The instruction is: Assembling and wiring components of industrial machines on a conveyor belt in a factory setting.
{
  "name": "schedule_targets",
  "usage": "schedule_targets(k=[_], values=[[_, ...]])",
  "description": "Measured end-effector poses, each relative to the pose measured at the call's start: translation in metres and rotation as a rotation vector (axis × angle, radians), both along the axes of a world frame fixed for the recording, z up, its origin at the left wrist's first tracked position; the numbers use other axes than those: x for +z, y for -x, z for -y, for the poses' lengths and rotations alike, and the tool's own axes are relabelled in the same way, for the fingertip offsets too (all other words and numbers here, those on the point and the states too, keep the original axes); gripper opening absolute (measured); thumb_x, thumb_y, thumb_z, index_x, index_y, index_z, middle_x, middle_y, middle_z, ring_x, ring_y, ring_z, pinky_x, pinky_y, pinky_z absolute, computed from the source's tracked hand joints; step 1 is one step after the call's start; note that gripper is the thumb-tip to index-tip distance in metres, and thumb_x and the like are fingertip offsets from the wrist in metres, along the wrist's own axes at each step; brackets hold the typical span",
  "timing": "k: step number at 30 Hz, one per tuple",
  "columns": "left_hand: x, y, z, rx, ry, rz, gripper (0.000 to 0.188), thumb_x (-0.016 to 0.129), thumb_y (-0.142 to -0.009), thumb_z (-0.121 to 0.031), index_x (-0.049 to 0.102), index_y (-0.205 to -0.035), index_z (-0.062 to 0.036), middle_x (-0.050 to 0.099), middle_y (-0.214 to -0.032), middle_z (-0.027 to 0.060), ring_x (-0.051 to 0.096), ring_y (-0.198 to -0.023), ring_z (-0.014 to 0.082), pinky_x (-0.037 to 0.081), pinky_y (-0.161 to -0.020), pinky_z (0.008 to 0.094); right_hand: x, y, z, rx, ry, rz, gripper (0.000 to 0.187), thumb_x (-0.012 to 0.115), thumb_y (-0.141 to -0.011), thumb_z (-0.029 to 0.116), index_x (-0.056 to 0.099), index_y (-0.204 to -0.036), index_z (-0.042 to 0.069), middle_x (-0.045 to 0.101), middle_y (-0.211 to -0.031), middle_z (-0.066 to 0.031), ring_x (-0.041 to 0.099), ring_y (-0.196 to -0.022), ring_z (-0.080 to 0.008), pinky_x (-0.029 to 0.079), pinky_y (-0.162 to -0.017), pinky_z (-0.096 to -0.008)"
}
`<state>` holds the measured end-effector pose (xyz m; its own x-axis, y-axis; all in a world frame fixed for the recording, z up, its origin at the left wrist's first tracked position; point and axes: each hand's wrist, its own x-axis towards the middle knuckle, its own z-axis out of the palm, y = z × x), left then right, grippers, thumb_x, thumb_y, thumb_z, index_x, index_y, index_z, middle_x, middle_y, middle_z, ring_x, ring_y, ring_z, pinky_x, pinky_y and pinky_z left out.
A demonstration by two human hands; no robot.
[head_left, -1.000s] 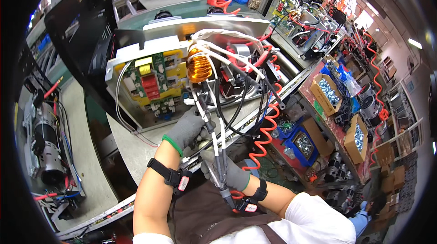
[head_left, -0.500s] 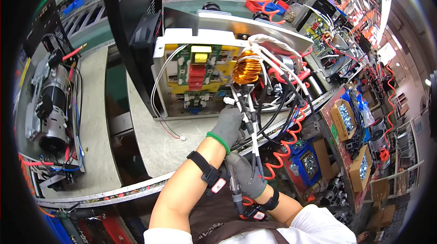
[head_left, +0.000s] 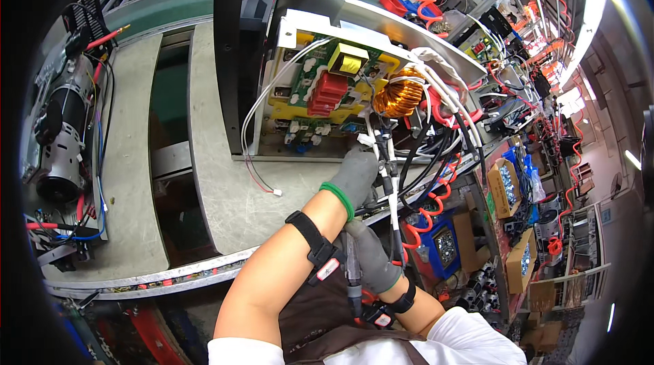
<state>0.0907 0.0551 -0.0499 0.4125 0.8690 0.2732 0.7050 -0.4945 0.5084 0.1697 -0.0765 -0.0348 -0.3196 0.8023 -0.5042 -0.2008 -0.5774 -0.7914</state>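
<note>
My left hand (head_left: 357, 176), in a grey glove with a green cuff, reaches to the lower front of an open electronics unit (head_left: 266, 139). Its fingers are closed at a small white plug connector (head_left: 366, 139), beside a bundle of white and black cables (head_left: 392, 181). Below it, my right hand (head_left: 373, 256), also gloved, is wrapped round a slim grey powered screwdriver (head_left: 353, 271), held upright near my apron. Inside the unit sit a copper-wound ring coil (head_left: 400, 92), a yellow transformer (head_left: 349, 60) and red blocks (head_left: 327, 92) on a green circuit board.
A thin cable with a white end plug (head_left: 277, 193) hangs from the unit onto the metal worktop (head_left: 231, 215). Another assembly with a silver motor (head_left: 65, 140) stands at left. Red coiled air hose (head_left: 426, 218), a blue bin (head_left: 439, 249) and cartons of screws (head_left: 504, 188) are at right.
The view has shifted, so the unit appears higher, tilted and further right. Both hands stay close together, the left at the connector and the right round the screwdriver.
</note>
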Motion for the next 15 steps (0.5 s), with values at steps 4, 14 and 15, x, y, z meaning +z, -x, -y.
schedule_targets(k=[4,14,15], values=[[-0.047,-0.022,-0.028,0.115,0.662,0.842,0.012,0.052,-0.084,-0.008,0.063,-0.087,-0.0046,0.063,-0.075,0.01,0.062,-0.069,0.0237,0.05,-0.057,0.039,0.003,0.003,-0.001,0.002,0.005,-0.013,0.043,0.043,-0.096,0.032,0.047,-0.123,-0.001,0.058,-0.118,-0.0132,0.058,-0.107,-0.0208,0.046,-0.096,-0.0334],[-0.123,-0.046,-0.057,-0.199,0.118,0.973,0.015,0.044,-0.089,-0.008,0.057,-0.097,-0.0059,0.063,-0.073,0.0107,0.059,-0.056,0.0208,0.047,-0.049,0.0355,0.013,0.009,0.001,-0.015,-0.017,-0.01,0.036,0.04,-0.096,0.029,0.054,-0.112,0.001,0.061,-0.11,-0.01,0.06,-0.099,-0.0161,0.048,-0.089,-0.0294],[-0.114,-0.043,-0.056,-0.236,0.056,0.976,0.014,0.044,-0.089,-0.008,0.056,-0.097,-0.0059,0.063,-0.074,0.0108,0.06,-0.057,0.0208,0.048,-0.049,0.0354,0.014,0.011,0.001,-0.003,-0.029,-0.011,0.036,0.04,-0.096,0.029,0.054,-0.112,0.001,0.061,-0.11,-0.01,0.06,-0.099,-0.0161,0.048,-0.089,-0.0294]])
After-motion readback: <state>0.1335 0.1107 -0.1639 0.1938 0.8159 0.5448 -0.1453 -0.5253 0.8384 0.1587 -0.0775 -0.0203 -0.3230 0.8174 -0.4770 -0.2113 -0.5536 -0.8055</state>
